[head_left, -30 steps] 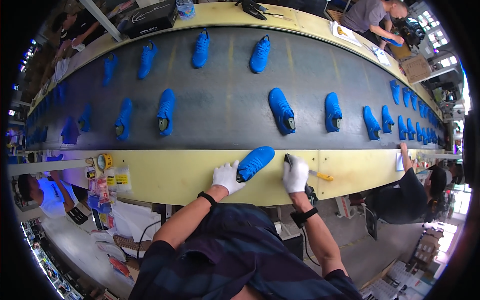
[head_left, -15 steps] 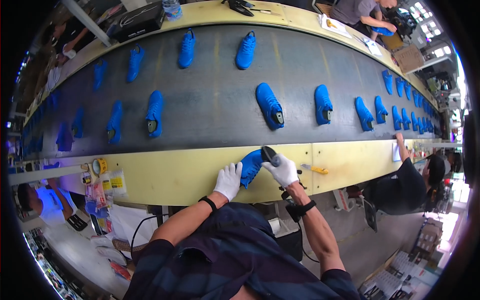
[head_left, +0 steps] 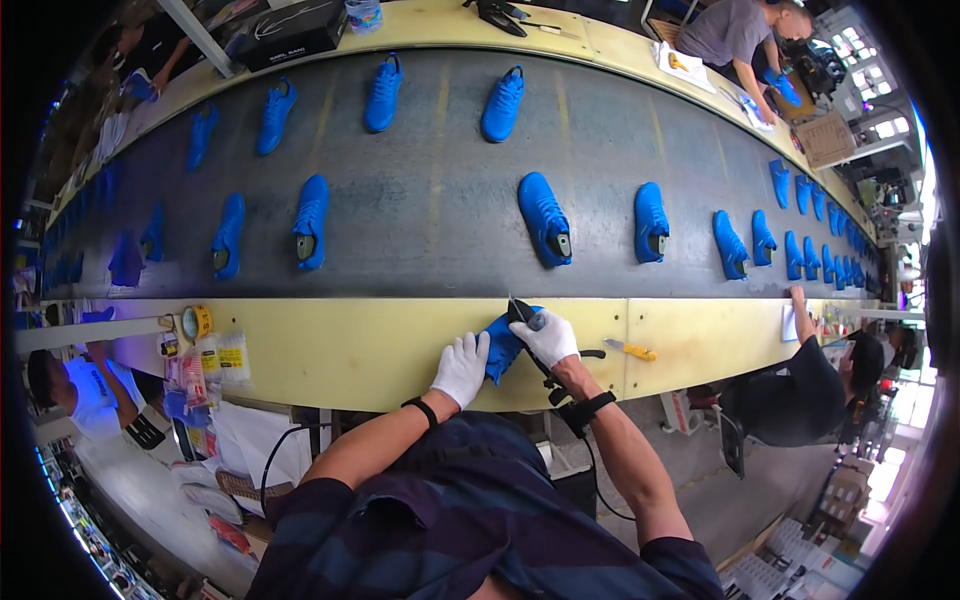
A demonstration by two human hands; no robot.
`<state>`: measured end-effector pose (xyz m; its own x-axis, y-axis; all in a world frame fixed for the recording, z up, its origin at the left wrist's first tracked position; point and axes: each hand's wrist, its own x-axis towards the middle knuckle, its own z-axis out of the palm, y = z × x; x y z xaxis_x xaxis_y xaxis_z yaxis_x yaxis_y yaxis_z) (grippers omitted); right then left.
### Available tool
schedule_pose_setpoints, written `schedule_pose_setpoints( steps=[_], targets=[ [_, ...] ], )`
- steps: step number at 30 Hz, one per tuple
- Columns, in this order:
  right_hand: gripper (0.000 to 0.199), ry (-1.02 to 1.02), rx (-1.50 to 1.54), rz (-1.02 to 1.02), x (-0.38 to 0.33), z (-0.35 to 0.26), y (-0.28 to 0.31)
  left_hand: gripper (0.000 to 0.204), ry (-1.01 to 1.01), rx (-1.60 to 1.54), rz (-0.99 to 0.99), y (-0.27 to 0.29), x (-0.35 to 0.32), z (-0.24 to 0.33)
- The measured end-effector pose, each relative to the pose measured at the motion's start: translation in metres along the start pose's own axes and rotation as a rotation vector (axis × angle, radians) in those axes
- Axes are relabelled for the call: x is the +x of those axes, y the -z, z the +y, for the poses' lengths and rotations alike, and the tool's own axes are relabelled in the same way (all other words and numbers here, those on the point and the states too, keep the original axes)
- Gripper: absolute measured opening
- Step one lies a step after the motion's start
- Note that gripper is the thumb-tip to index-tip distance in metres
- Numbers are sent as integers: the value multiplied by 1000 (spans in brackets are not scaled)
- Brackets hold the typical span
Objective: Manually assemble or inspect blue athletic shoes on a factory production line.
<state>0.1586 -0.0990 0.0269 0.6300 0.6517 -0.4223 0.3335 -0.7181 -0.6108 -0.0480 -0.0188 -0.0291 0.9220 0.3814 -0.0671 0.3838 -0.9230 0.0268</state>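
Note:
A blue sneaker (head_left: 500, 352) lies tilted on the cream work ledge in front of me, partly covered by both hands. My left hand (head_left: 460, 370), in a white glove, grips its left side, fingers close together. In my right hand (head_left: 549, 338), also gloved, is a small dark tool with a grey rounded end (head_left: 537, 322); its exact kind is hidden by the fingers. That hand presses at the dark opening of the shoe, where a thin pointed tip shows. A yellow utility knife (head_left: 632, 350) rests to the right of this hand.
Beyond the ledge (head_left: 330, 350) runs a dark conveyor belt (head_left: 400, 240) carrying rows of blue sneakers (head_left: 545, 220). Yellow tape (head_left: 196, 322) and plastic packets (head_left: 228, 358) are at the left. Co-workers sit at the right (head_left: 790, 390), left (head_left: 95, 390) and across the belt (head_left: 730, 40).
My right hand has moved slightly left and nearer to me, turning with the tool. The sneaker has tipped and shifted a little. Across the belt, a co-worker has lifted a blue shoe.

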Motion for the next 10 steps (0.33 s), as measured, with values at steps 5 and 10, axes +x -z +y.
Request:
schedule_pose_setpoints(
  steps=[5,10],
  targets=[
    [47,-26,-6,29,-15,2,2,55,-11,-77,-75,-3,-2,9],
    [51,-93,50,-61,-7,-19,27,60,28,-108,-47,-8,3,10]
  ],
)
